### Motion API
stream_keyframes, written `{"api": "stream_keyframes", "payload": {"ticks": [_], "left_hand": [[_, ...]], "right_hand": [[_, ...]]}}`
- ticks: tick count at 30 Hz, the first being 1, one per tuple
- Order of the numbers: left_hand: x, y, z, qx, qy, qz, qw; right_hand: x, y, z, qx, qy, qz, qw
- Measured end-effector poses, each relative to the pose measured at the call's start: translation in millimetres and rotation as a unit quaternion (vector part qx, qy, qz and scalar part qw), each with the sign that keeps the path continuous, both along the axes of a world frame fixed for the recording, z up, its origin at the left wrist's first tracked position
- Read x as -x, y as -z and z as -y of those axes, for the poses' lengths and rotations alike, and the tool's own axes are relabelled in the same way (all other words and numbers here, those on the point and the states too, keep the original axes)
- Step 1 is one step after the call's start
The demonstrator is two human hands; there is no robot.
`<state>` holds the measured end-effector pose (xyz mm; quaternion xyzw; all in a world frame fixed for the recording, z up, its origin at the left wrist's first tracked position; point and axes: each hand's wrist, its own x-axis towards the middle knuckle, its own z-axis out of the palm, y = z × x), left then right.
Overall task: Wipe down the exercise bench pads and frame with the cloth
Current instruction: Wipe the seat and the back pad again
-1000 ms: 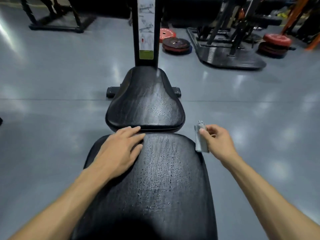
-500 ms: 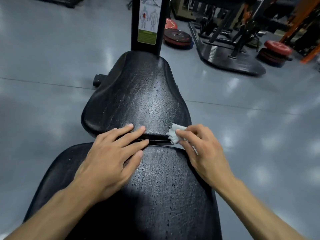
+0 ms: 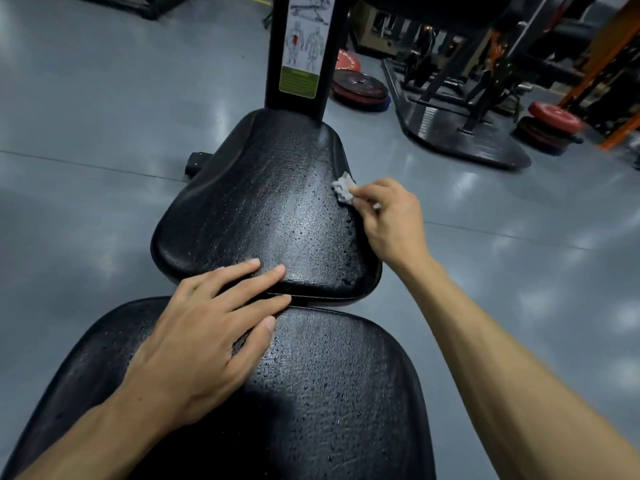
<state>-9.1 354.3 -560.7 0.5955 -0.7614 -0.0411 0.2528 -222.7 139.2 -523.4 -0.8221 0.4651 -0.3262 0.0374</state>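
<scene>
Now, from the head view, you are leaning over the exercise bench, whose long axis is running from near to far, pointing away from you toward the black upright post [image 3: 299, 50] at the far end. The near pad [image 3: 329, 393] is filling the lower middle of the view, and the far pad [image 3: 259, 209] is sitting just beyond it, tapering toward the post, with a thin gap between the two. Both pads are looking black, glossy and grained, with small droplets beading over them. Your left hand [image 3: 201, 344] is lying flat with its fingers straight and slightly spread, its palm resting on the near pad and its fingertips reaching across the gap onto the far pad's near edge. Your right hand [image 3: 391, 220] is pinching a small crumpled white cloth [image 3: 343, 192] in curled fingers, pressing it against the far pad's right edge. The post is carrying an instruction sticker [image 3: 304, 43]. Weight plates [image 3: 360, 86] are lying on the grey floor [image 3: 86, 116] to the far right.
</scene>
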Motion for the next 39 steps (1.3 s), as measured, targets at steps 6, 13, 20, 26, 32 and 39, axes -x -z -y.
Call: {"api": "stream_keyframes", "payload": {"ticks": [6,13,20,26,32,39], "left_hand": [[3.6,-0.3,-0.3,0.003,-0.007,-0.001,1.000],[4.3,0.9,-0.6,0.010,-0.011,0.002,1.000],[2.3,0.1,0.2,0.016,-0.005,-0.006,1.000],[2.4,-2.2,-0.8,0.010,-0.008,-0.014,1.000],[4.6,-5.2,-2.9,0.001,-0.017,-0.031,0.999],[5.2,-5.6,-3.1,-0.008,-0.018,-0.022,1.000]], "right_hand": [[55.2,23.4,-117.9,0.031,-0.067,-0.019,0.997],[25.5,6.1,-81.5,0.025,-0.078,-0.049,0.995],[-33.7,-22.9,52.7,-0.061,-0.001,-0.004,0.998],[-13.6,-15.0,8.4,-0.066,-0.035,0.015,0.997],[15.8,4.1,-110.7,-0.042,-0.100,-0.039,0.993],[4.2,11.0,-128.4,-0.020,-0.129,-0.054,0.990]]}}
